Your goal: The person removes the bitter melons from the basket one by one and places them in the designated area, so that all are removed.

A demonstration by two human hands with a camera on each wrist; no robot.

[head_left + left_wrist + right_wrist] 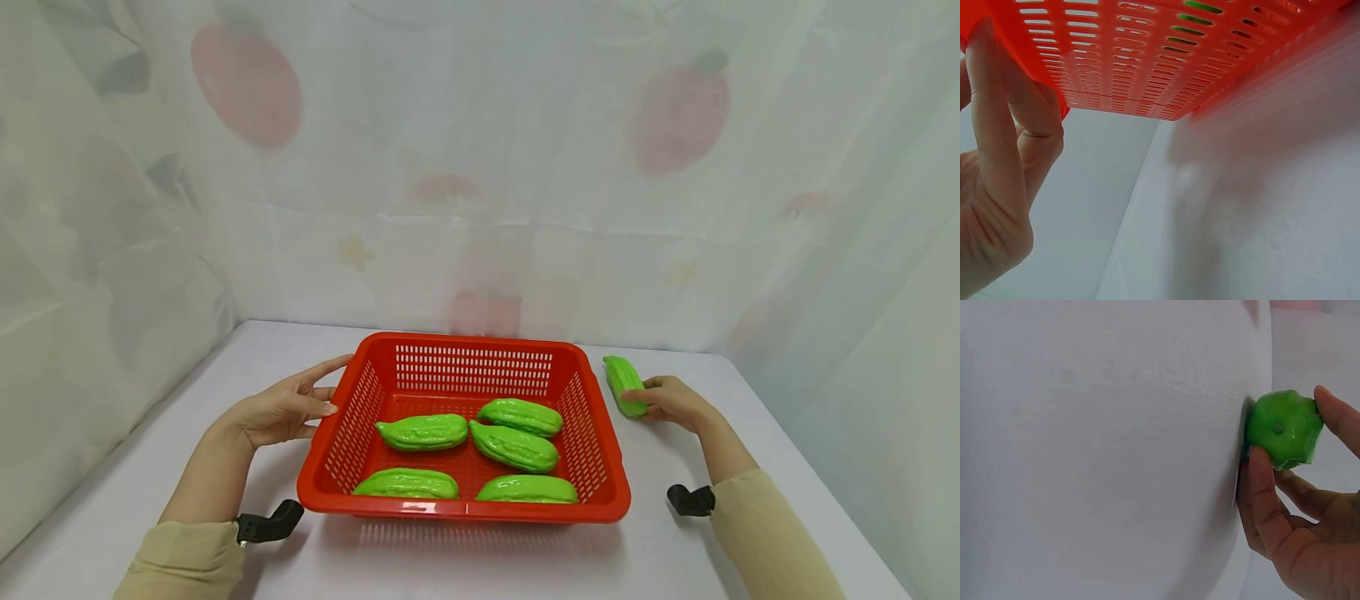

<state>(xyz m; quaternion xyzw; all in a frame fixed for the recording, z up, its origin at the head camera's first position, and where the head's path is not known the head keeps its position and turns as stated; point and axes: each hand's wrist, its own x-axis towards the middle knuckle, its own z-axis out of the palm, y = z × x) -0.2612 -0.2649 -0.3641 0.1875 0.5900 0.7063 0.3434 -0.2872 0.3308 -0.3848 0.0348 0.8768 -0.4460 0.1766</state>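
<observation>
A red plastic basket (465, 510) with slotted walls stands on the table, several green bitter melons (423, 432) lying inside it. My left hand (281, 411) holds the basket's left rim, thumb and fingertips right at the edge. From the left wrist view, the left fingers (997, 125) bend up against the rim beside the slotted side. To the right of the basket, my right hand (671, 402) pinches the near end of another bitter melon (622, 379). In the right wrist view that melon's blunt end (1285, 430) shows between thumb and fingers, close against the table surface.
The white table (465, 567) ends at a pale curtain (555, 167) with faded fruit prints, which also hangs along both sides. Black wrist cameras (272, 522) are strapped near each sleeve cuff.
</observation>
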